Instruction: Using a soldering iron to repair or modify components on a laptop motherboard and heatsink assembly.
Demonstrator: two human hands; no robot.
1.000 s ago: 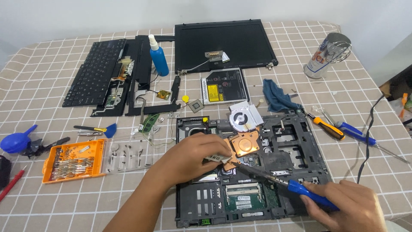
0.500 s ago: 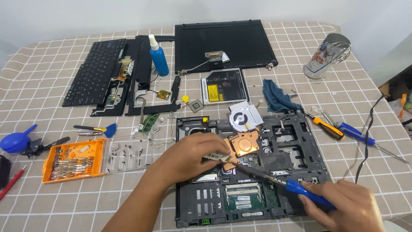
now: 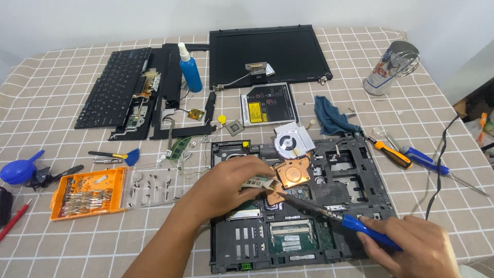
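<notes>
An opened black laptop base [image 3: 355,170] lies in front of me with its boards bare. A copper heatsink [image 3: 292,172] with a round fan [image 3: 290,140] sits on it near the middle. My left hand [image 3: 231,180] rests on the base left of the heatsink and pinches a small flat strip at the heatsink's lower arm. My right hand [image 3: 411,247] grips a blue-handled tool with a long dark shaft [image 3: 368,230]. Its tip touches the copper arm right next to my left fingertips.
A detached screen panel [image 3: 267,51], keyboard [image 3: 116,85], blue bottle [image 3: 190,69], optical drive [image 3: 267,105] and blue cloth [image 3: 329,116] lie behind. Left are an orange bit tray [image 3: 87,193], loose screws and a blue blower [image 3: 18,170]. Right are screwdrivers [image 3: 393,154], a black cable [image 3: 442,159] and a metal stand [image 3: 393,62].
My right hand has slid slightly left along the front edge, and the tool tip has stayed at the copper arm. My left hand holds its place.
</notes>
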